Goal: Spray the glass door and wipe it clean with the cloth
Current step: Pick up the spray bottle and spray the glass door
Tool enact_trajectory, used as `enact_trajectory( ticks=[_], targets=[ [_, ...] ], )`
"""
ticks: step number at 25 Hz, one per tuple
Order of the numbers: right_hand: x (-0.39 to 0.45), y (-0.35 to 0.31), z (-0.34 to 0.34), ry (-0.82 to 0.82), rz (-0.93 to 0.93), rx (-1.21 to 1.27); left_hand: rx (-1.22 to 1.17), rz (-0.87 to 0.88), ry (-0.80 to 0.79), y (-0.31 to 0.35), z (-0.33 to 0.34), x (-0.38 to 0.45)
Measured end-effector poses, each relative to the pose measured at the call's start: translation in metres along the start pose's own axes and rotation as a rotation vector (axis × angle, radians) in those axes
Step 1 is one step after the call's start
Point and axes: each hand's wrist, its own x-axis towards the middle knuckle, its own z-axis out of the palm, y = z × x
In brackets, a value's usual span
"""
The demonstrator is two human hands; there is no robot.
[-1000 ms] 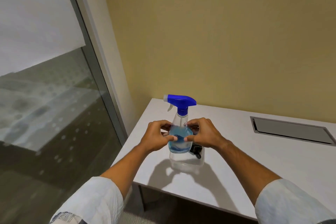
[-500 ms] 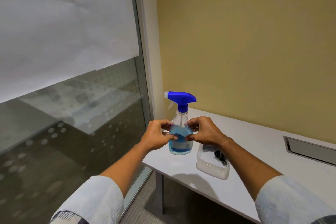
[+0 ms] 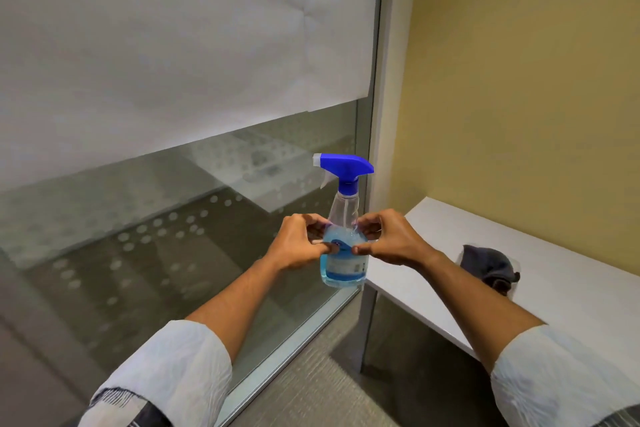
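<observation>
The glass door (image 3: pixel 194 218) now fills most of your view, where a second ago it sat off at the left edge, so you have turned to face it. The tabletop (image 3: pixel 571 291) has slid to your right, the dark cloth (image 3: pixel 488 265) left lying on it. The spray bottle (image 3: pixel 344 246) is lifted clear, upright before the pane, left hand (image 3: pixel 299 246) and right hand (image 3: pixel 393 241) both clamped on its body. Nobody's grip is on the trigger yet, so spraying likely needs a regrip.
</observation>
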Motion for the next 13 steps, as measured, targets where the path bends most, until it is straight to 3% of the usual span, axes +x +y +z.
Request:
enact_trajectory(
  ticks=[13],
  targets=[
    [-0.016,-0.131,0.093,-0.24,-0.309,0.099,0.09,-0.242,0.377,0.021,-0.098,-0.181]
  ],
)
